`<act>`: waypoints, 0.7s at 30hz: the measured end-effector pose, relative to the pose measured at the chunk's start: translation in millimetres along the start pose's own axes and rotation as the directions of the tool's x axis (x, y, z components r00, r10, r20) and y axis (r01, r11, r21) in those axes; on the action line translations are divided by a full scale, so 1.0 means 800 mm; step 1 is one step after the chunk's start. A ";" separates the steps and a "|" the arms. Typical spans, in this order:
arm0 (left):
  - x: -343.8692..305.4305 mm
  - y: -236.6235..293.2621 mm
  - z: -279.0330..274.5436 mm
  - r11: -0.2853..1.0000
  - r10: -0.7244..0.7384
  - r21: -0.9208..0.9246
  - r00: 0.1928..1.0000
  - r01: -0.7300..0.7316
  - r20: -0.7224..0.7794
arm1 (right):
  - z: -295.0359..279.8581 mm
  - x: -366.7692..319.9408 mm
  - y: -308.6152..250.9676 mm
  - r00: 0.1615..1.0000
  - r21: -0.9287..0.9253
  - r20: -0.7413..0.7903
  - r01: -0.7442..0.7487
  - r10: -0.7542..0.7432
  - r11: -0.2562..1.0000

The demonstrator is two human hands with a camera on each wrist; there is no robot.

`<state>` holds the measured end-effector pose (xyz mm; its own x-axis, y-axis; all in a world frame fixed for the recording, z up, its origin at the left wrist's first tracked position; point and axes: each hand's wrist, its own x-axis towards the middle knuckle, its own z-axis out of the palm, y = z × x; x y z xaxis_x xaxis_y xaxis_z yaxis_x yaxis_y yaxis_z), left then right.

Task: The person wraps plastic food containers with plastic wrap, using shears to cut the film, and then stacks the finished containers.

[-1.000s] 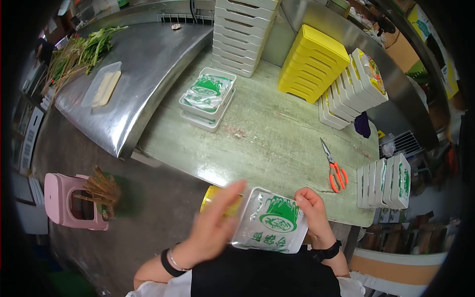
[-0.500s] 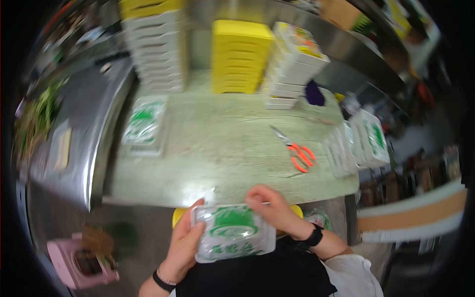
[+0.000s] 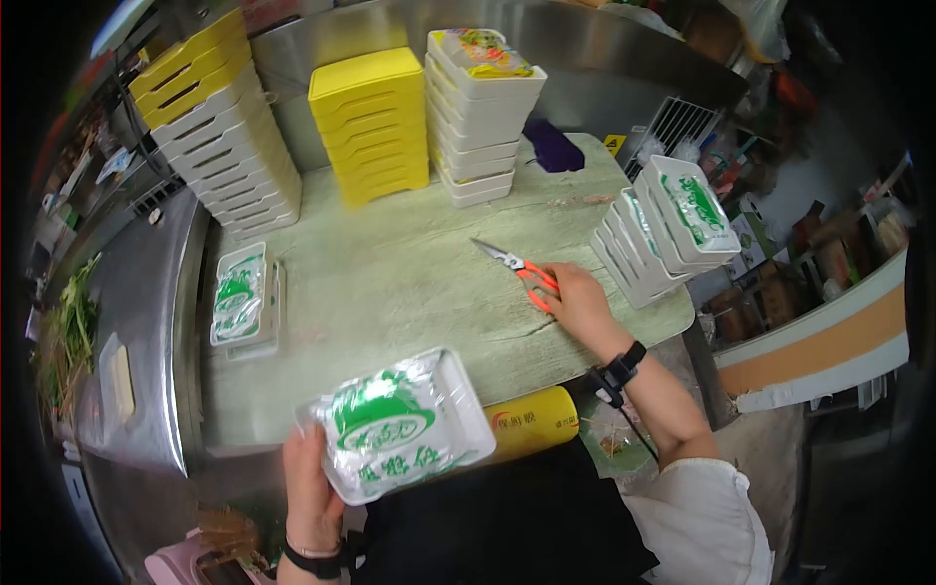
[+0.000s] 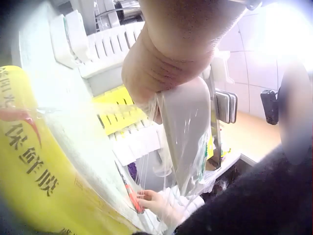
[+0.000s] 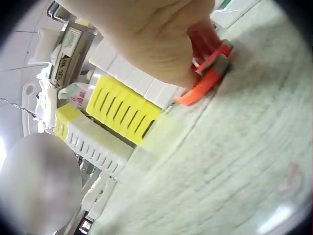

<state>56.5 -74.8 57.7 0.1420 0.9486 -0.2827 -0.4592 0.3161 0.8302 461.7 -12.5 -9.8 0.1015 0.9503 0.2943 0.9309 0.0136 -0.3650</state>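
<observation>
1. Your left hand (image 3: 314,478) gripped one end of the white rectangular plastic tray (image 3: 473,414), before the table's near edge; that one-sided hold might have let it tip.
2. Clear thin film (image 4: 197,176) hung about it and could have snagged.
3. Your right hand (image 3: 580,302) pinched the orange-handled steel scissors (image 3: 513,263); a loose pinch could have dropped them.
4. The pale-green wood-grained table (image 3: 380,283) carried a yellow plastic stack (image 3: 375,132) before a steel wall (image 3: 361,39).
</observation>
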 end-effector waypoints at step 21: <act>0.072 0.033 0.053 0.990 -0.034 -0.126 0.974 0.063 0.223 | -0.191 -0.116 -0.054 0.809 0.123 0.517 0.253 -0.279 0.960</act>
<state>89.6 -11.8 83.4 0.3497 0.9161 -0.1960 -0.5559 0.3713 0.7437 465.2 -148.7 113.5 -0.3595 0.9258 -0.1166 0.8757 0.2915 -0.3850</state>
